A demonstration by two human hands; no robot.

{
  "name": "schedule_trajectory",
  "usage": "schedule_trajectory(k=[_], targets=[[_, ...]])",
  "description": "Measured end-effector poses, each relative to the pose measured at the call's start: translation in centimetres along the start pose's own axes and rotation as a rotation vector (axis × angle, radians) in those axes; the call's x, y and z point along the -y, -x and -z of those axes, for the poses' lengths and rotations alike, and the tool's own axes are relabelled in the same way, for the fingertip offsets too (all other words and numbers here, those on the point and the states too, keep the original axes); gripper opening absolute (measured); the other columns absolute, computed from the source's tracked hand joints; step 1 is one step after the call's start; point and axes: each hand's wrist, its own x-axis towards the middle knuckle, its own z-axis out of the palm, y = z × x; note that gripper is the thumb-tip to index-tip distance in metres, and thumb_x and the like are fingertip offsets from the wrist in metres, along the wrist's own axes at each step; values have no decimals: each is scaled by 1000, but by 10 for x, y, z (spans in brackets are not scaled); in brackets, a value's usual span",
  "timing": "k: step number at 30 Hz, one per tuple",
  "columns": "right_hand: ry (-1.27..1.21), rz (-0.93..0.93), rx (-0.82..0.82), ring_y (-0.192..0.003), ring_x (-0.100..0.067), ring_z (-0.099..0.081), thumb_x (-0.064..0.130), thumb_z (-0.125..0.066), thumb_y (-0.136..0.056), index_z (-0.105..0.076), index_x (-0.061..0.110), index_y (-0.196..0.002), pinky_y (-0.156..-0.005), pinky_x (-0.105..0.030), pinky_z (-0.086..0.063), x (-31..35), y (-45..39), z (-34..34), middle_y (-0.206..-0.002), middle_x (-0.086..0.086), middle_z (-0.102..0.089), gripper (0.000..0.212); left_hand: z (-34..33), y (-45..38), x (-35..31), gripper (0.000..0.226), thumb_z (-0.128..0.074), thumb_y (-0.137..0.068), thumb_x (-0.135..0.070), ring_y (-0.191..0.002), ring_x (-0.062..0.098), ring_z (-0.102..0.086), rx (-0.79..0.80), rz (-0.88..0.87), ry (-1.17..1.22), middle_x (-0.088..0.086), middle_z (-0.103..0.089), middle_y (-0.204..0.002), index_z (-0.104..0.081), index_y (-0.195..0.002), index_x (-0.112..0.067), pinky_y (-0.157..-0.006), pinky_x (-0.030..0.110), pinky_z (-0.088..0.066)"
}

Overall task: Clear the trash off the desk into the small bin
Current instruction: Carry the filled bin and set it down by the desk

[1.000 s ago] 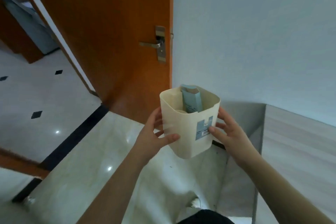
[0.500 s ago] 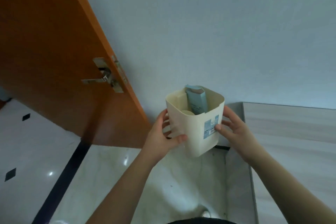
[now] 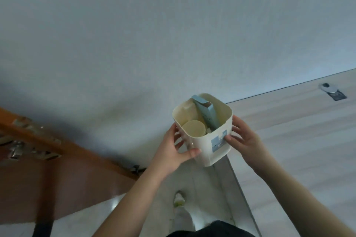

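Note:
A small cream bin hangs in the air just off the desk's left corner, held between both hands. My left hand grips its left side with the thumb across the front. My right hand presses its right side, thumb on a blue-and-white label. Inside the bin stand a light blue carton and a pale round cup. The light wood desk stretches to the right.
A grey wall fills the upper view. An orange-brown door with a metal handle lies at the left. A small dark and silver object sits on the desk's far side. Glossy tile floor and my shoe show below.
The view has swung right and tilted, so the door slid left and more desk shows. The bin stays held in both hands and now tips enough to show its contents.

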Motion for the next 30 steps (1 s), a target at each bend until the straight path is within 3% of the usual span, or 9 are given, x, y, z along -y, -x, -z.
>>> schedule_trajectory(k=[5,9,12,14,16,18,20,24,30], targets=[[15,-15,-119,-126,-14,-51,12,-61,-91,-46,27,-139,-104,-46,-44,1,-20,6,-133,5,-59,52,0,-59,-10,115,-90,-46,-58,-122,1,-53,130,-55,-91,-11,-52,-139,-35,-144,-33,-99,25,-48],[-21,-81,-163,-126,-4,-50,18,-44,-100,-42,30,-141,-100,-24,-44,6,-34,-1,-135,13,-57,43,3,-99,-19,116,-81,-43,-73,-122,-4,-47,213,-160,-253,-15,-49,-140,-35,-142,-35,-86,3,-38],[-45,-166,-281,-117,17,-47,30,-36,-101,-48,42,-132,-88,-8,-41,7,-48,-8,-124,36,-56,34,4,-123,-24,110,-80,-44,-74,-113,-11,-47,264,-198,-319,-20,-50,-132,-36,-138,-38,-78,0,-35],[-51,-204,-383,-107,26,-46,33,-34,-102,-49,46,-125,-82,-4,-38,5,-56,-13,-114,42,-56,31,0,-140,-21,99,-84,-49,-64,-104,-18,-47,294,-235,-370,-24,-49,-120,-39,-133,-36,-75,-1,-36],[-77,-255,-481,-104,25,-46,37,-31,-102,-49,49,-122,-85,-7,-35,-1,-60,-14,-112,42,-54,29,-6,-154,-19,102,-83,-48,-64,-109,-7,-49,324,-245,-436,-20,-48,-121,-39,-135,-31,-83,7,-39],[-95,-291,-566,-109,14,-48,40,-29,-102,-51,50,-117,-91,-16,-37,-9,-63,-12,-115,33,-55,29,-17,-168,-13,111,-81,-45,-72,-117,5,-50,350,-247,-491,-13,-50,-131,-35,-139,-33,-92,25,-46],[-138,-319,-644,-110,2,-53,40,-29,-102,-56,47,-112,-91,-22,-42,-17,-63,-6,-116,20,-61,30,-28,-178,-8,115,-80,-43,-76,-120,6,-50,396,-250,-526,-13,-51,-135,-35,-139,-34,-97,35,-49],[-226,-346,-746,-114,-11,-55,41,-30,-102,-61,36,-114,-100,-33,-44,-28,-62,11,-118,8,-64,34,-51,-191,-2,115,-80,-44,-76,-114,-1,-53,475,-241,-536,-14,-51,-137,-35,-142,-36,-93,36,-53],[-343,-386,-759,-122,-13,-52,46,-33,-100,-60,34,-123,-108,-38,-41,-49,-69,43,-126,7,-61,37,-80,-201,-11,115,-78,-51,-72,-126,11,-48,523,-200,-621,-6,-44,-146,-27,-146,-31,-101,37,-47]])
